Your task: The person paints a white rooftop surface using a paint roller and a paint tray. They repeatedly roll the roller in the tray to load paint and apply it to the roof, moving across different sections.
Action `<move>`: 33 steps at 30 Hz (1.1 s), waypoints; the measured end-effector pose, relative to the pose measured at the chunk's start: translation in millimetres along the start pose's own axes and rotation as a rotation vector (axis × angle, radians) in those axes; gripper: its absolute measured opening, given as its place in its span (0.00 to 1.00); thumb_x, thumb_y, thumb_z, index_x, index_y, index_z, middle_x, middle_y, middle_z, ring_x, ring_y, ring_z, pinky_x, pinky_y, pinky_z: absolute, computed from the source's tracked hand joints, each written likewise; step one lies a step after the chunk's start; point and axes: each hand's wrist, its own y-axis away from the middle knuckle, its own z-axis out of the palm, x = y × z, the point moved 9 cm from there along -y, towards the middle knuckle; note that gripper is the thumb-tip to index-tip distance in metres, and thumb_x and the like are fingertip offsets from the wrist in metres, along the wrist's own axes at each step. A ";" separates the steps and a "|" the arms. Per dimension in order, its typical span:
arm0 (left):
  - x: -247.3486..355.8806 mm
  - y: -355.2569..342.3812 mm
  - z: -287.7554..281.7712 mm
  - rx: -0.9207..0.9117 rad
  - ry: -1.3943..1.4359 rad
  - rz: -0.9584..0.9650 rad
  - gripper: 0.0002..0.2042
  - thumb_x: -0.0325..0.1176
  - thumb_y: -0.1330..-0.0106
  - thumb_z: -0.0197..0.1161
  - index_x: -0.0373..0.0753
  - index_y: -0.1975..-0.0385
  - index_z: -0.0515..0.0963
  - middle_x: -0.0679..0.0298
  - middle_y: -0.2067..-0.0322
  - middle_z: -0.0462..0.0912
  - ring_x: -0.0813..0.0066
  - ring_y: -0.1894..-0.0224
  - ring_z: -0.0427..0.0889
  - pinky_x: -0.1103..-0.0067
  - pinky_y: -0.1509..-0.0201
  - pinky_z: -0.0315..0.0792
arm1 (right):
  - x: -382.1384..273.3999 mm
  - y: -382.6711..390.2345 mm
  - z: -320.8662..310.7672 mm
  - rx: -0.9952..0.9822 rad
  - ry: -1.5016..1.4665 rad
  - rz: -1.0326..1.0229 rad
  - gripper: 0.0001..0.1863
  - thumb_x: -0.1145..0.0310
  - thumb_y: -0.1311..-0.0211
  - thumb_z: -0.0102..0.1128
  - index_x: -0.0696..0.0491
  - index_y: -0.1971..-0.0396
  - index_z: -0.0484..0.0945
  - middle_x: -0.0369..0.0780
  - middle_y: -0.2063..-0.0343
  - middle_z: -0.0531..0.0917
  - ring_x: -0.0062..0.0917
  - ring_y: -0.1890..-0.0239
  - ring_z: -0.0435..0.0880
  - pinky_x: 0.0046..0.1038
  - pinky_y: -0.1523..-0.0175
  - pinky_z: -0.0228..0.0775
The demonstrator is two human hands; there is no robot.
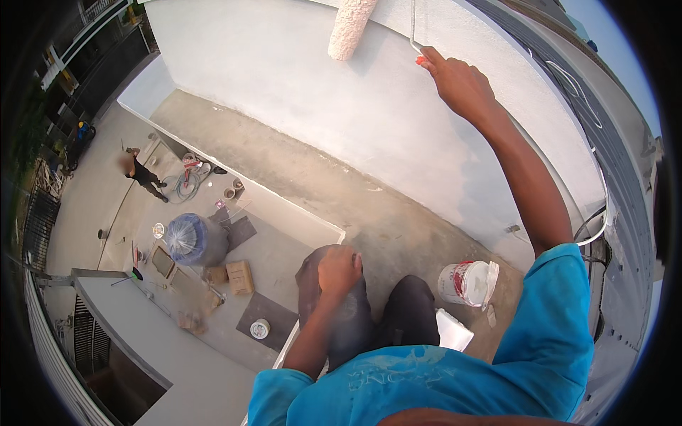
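Note:
My right hand (pixel 458 82) is closed round the red handle of a paint roller (pixel 353 27), with the arm stretched out up and to the right. The roller's thick, fluffy, pale sleeve lies against the white wall (pixel 277 85) at the top of the view, and its bent wire frame (pixel 413 25) runs up out of the picture. My left hand (pixel 339 270) rests on my left knee with its fingers curled down; whether anything is under them is hidden. Right of my knees stands a white and red paint bucket (pixel 465 282) with whitish paint at its mouth.
A narrow concrete ledge (pixel 305 170) runs below the wall, edged by a low white parapet (pixel 284 220). Far below, a person (pixel 145 177) stands near a coiled hose (pixel 186 186), a plastic-covered blue drum (pixel 192 240) and a cardboard box (pixel 239 277). White cables (pixel 579 89) lie along the roof at right.

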 end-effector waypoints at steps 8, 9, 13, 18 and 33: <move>14.5 5.5 -10.8 0.083 0.034 0.067 0.08 0.39 0.40 0.65 0.43 0.73 0.76 0.66 0.73 0.79 0.63 0.66 0.79 0.67 0.67 0.74 | -93.4 -141.6 23.6 0.128 -0.259 -0.217 0.21 0.60 0.27 0.38 0.55 0.45 0.74 0.55 0.50 0.80 0.48 0.47 0.79 0.50 0.42 0.68; 17.5 5.3 -11.2 0.071 0.022 0.069 0.08 0.38 0.40 0.65 0.43 0.73 0.76 0.66 0.73 0.79 0.63 0.66 0.79 0.67 0.67 0.74 | -102.1 -159.7 26.8 0.180 -0.213 -0.274 0.19 0.65 0.29 0.39 0.56 0.48 0.76 0.54 0.53 0.82 0.48 0.50 0.81 0.51 0.44 0.69; 10.3 9.0 -25.3 0.089 -0.009 0.042 0.07 0.39 0.41 0.65 0.43 0.72 0.78 0.66 0.72 0.81 0.64 0.65 0.79 0.68 0.65 0.75 | -141.3 -181.8 7.3 0.160 -0.228 -0.268 0.19 0.64 0.29 0.39 0.57 0.50 0.77 0.53 0.53 0.82 0.49 0.52 0.81 0.49 0.47 0.71; 10.7 5.3 -33.3 0.020 -0.063 -0.006 0.08 0.39 0.41 0.66 0.42 0.70 0.80 0.65 0.69 0.84 0.62 0.62 0.81 0.66 0.62 0.76 | -83.3 -119.4 -15.0 0.267 -0.270 -0.215 0.17 0.63 0.29 0.42 0.53 0.51 0.78 0.52 0.57 0.83 0.48 0.55 0.83 0.48 0.52 0.74; 1.1 3.5 -22.8 0.007 -0.033 0.003 0.08 0.38 0.40 0.65 0.42 0.72 0.79 0.63 0.68 0.84 0.59 0.60 0.81 0.65 0.60 0.76 | -19.7 -15.3 -23.4 0.089 -0.046 -0.006 0.14 0.58 0.24 0.40 0.44 0.50 0.73 0.42 0.70 0.84 0.34 0.65 0.85 0.40 0.62 0.77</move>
